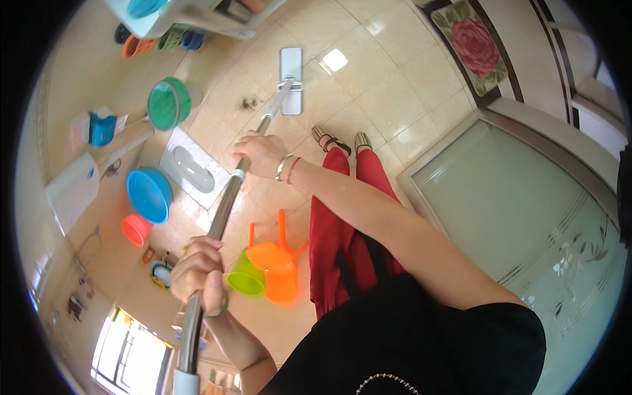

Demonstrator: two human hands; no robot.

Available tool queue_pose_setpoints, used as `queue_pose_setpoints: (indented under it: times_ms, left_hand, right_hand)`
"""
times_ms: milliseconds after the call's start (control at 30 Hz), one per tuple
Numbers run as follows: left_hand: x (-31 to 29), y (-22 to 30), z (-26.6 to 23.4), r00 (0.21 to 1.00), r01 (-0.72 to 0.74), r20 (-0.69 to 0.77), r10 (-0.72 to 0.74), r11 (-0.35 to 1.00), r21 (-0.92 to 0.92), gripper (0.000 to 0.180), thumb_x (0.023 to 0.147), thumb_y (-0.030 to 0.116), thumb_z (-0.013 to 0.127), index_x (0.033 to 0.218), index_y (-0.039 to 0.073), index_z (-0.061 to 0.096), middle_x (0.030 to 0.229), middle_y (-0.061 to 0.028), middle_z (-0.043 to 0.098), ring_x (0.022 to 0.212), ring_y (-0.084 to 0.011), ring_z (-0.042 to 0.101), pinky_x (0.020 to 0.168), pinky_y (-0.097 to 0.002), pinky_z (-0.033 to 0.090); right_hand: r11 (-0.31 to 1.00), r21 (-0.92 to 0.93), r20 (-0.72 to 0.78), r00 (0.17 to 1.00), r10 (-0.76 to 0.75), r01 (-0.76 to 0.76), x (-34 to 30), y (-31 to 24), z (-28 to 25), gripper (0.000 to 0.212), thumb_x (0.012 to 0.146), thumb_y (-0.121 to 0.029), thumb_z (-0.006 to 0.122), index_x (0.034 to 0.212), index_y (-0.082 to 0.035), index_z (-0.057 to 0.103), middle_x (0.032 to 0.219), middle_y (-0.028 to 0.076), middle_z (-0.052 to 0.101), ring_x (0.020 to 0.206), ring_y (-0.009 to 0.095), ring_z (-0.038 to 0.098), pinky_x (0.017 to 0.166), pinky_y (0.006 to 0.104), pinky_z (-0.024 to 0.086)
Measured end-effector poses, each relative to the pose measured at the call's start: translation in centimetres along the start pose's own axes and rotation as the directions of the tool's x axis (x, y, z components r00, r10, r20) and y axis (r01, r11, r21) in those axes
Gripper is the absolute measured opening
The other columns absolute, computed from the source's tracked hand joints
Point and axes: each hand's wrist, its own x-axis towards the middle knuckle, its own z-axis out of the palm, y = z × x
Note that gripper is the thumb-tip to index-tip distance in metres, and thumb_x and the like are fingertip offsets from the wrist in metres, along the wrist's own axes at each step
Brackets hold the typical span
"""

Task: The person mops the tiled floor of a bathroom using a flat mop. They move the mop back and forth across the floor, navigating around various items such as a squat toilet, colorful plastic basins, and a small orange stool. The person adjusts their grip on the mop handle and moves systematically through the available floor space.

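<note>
A flat mop point(225, 205) with a long metal pole runs slantwise from the lower left up to its flat rectangular head point(291, 64), which lies on the tiled floor. Lower on the pole, my left hand point(197, 271) is wrapped round the metal tube. Farther up, my right hand point(263, 155) grips the same pole near a white collar, with bracelets on that wrist. A small dark clump of what looks like hair or dirt point(249, 103) lies on the tiles left of the mop head.
To the left are a squat toilet point(168, 157), a green bucket point(169, 104), a blue basin point(149, 195) and a red basin point(136, 230). An orange plastic chair point(280, 268) and a lime-green bin point(246, 276) stand near my legs. A frosted glass door point(507, 191) is at right.
</note>
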Motion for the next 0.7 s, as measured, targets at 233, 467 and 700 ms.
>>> queue_pose_setpoints:
  times_ms: [233,467,700]
  left_hand:
    - [-5.9,-3.8,3.1,0.981,0.043,-0.166,-0.098,0.949,-0.312,0.028,0.081,0.002,0.060,0.060,0.008,0.042,0.054,-0.0040,0.047,0.053,-0.0199,0.049,0.069,-0.0433,0.048]
    - [-7.4,-9.9,6.7,0.985,0.035,-0.134,-0.111,0.883,-0.468,0.025,0.083,-0.010,0.053,0.066,0.005,0.042,0.064,-0.0036,0.050,0.062,-0.0184,0.053,0.082,-0.0446,0.050]
    - [-8.5,-12.6,-5.7,0.948,0.107,-0.220,-0.230,0.882,-0.460,0.021,0.088,-0.009,0.052,0.071,0.004,0.047,0.069,-0.0037,0.052,0.068,-0.0177,0.053,0.088,-0.0466,0.048]
  right_hand:
    - [0.982,-0.186,0.008,0.999,0.044,-0.041,-7.1,4.1,-3.6,0.011,0.079,-0.016,0.059,0.069,-0.013,0.055,0.072,0.002,0.058,0.079,0.023,0.059,0.065,0.0386,0.049]
    - [0.904,-0.366,0.092,0.959,0.270,-0.219,-8.9,8.4,-7.5,0.007,0.072,-0.008,0.062,0.071,-0.014,0.058,0.075,0.003,0.060,0.084,0.025,0.059,0.065,0.0389,0.049]
    - [0.933,-0.332,-0.036,0.990,0.134,-0.139,-2.6,6.1,4.7,0.008,0.071,-0.007,0.062,0.069,-0.013,0.058,0.071,0.005,0.060,0.079,0.027,0.060,0.065,0.0396,0.049]
